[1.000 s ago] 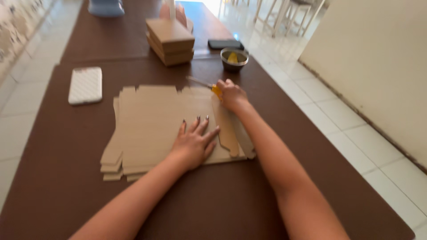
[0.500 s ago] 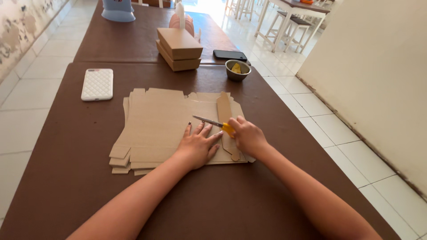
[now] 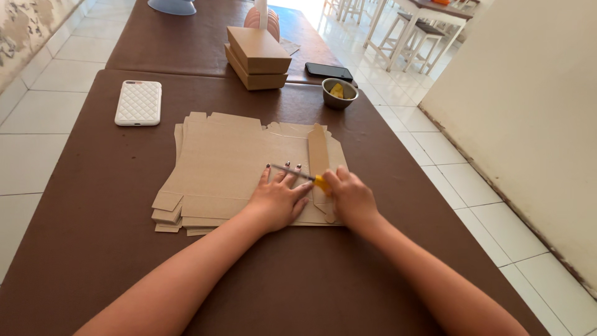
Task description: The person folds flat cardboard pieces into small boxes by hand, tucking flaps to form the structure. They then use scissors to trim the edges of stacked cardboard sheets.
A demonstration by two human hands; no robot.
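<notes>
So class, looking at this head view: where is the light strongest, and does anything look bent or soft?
Head view: daylight blows out the floor at top, beyond the stools; the table edges splay outward, a wide-lens effect; the hands, left hand and right hand, and the cardboard look sharp, with soft shadows.

Flat cardboard sheets [image 3: 230,165] are lying stacked mid-table [image 3: 81,249]. A phone [image 3: 138,102] is sitting behind them to the left, a small bowl [image 3: 339,94] behind-right, and two boxes [image 3: 256,57] are stacking further back between.
</notes>
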